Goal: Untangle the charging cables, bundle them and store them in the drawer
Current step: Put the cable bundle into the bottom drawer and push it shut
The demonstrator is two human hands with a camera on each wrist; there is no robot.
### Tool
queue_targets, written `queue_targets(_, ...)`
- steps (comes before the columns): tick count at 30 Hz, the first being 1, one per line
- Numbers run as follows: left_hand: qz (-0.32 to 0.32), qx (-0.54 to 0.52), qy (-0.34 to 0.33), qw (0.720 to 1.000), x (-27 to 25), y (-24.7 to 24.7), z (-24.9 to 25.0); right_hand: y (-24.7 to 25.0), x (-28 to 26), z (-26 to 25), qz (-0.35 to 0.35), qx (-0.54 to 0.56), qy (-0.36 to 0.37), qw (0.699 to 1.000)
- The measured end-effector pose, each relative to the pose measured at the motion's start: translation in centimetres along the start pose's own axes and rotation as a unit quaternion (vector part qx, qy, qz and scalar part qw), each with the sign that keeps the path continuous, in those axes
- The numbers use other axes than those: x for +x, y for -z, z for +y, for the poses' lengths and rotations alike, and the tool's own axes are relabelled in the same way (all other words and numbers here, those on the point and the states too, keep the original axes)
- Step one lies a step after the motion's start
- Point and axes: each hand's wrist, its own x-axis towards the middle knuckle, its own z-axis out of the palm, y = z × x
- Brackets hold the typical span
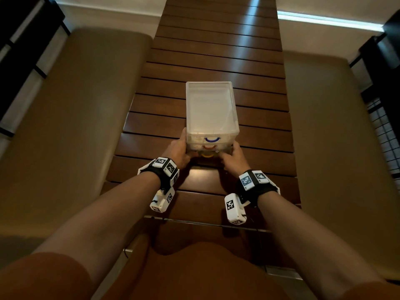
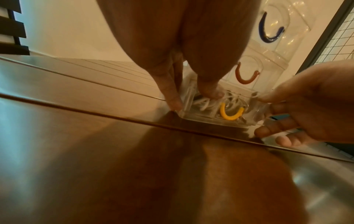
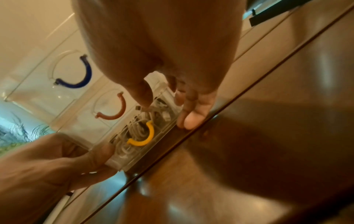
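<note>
Both hands clasp the clear drawer unit (image 1: 212,113) at six o'clock on the slatted surface (image 1: 259,87): left hand (image 1: 176,151) and right hand (image 1: 234,158) curled round its lower corners. White cables (image 2: 206,103) lie inside the yellow-handled bottom drawer (image 2: 230,113), apparently nearly closed, so storing looks almost finished.

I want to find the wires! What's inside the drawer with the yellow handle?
White cables lie coiled inside the bottom drawer, behind its yellow handle. A plug end shows too. How many cables there are is unclear: the left hand and right hand cover the drawer's corners.
</note>
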Motion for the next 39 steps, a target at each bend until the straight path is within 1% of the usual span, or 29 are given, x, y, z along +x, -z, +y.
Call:
queue_targets(2,0.012,0.016,-0.006,1.0,0.2,0.1,-0.1,0.3,-0.2,0.5,-0.009,0.01,0.009,1.0)
queue_targets(4,0.016,0.02,-0.014,1.0,0.3,0.1,-0.1,0.8,-0.3,0.7,0.009,-0.001,0.031,0.999)
queue_targets(7,-0.001,0.022,-0.012,1.0,0.5,0.2,-0.2,1.4,-0.2,0.3,0.037,-0.021,0.044,0.998)
queue_targets(10,-0.016,0.014,-0.012,1.0,0.9,0.4,-0.1,1.5,-0.2,-0.4,0.015,-0.024,0.044,0.999)
queue_targets(12,-0.004,-0.026,0.0,1.0,0.9,0.3,-0.1,1.4,-0.5,-0.5,0.025,-0.018,0.05,0.998)
queue_targets(14,0.028,-0.113,0.029,0.993,0.6,-0.2,-0.1,1.4,-1.1,-0.2,0.061,-0.03,0.055,0.996)
queue_targets(16,0.057,-0.162,0.057,0.983,0.3,-0.9,-0.2,1.4,-2.0,0.4,0.069,-0.089,0.087,0.99)
queue_targets(18,0.073,-0.161,0.058,0.983,0.2,-1.4,-0.3,1.4,-2.7,1.4,0.058,-0.17,0.151,0.972)
queue_targets(20,0.078,-0.177,0.062,0.979,0.3,-1.4,-0.3,1.5,-2.9,2.1,0.044,-0.213,0.195,0.956)
queue_targets(23,0.068,-0.21,0.095,0.971,0.5,-1.3,0.0,1.5,-2.7,2.0,0.032,-0.198,0.173,0.964)
queue_targets(25,0.073,-0.221,0.118,0.965,0.6,-1.1,0.4,1.7,-2.5,1.9,0.023,-0.194,0.165,0.967)
queue_targets(27,0.074,-0.223,0.127,0.964,0.7,-1.1,0.8,1.8,-2.3,1.9,0.004,-0.208,0.168,0.964)
queue_targets(30,0.091,-0.21,0.121,0.966,0.4,-1.3,1.1,1.9,-2.0,1.7,-0.01,-0.215,0.172,0.961)
queue_targets(32,0.095,-0.208,0.118,0.966,0.2,-1.6,1.3,2.0,-1.8,1.6,0.001,-0.206,0.184,0.961)
queue_targets(35,0.075,-0.206,0.12,0.968,0.1,-1.6,1.2,1.8,-1.6,1.5,0.044,-0.173,0.197,0.964)
queue_targets(37,0.063,-0.207,0.121,0.969,0.1,-1.6,1.1,1.2,-1.6,1.5,0.072,-0.147,0.177,0.971)
queue_targets(39,0.059,-0.207,0.117,0.97,0.1,-1.6,1.1,0.2,-1.5,1.6,0.119,-0.156,0.161,0.967)
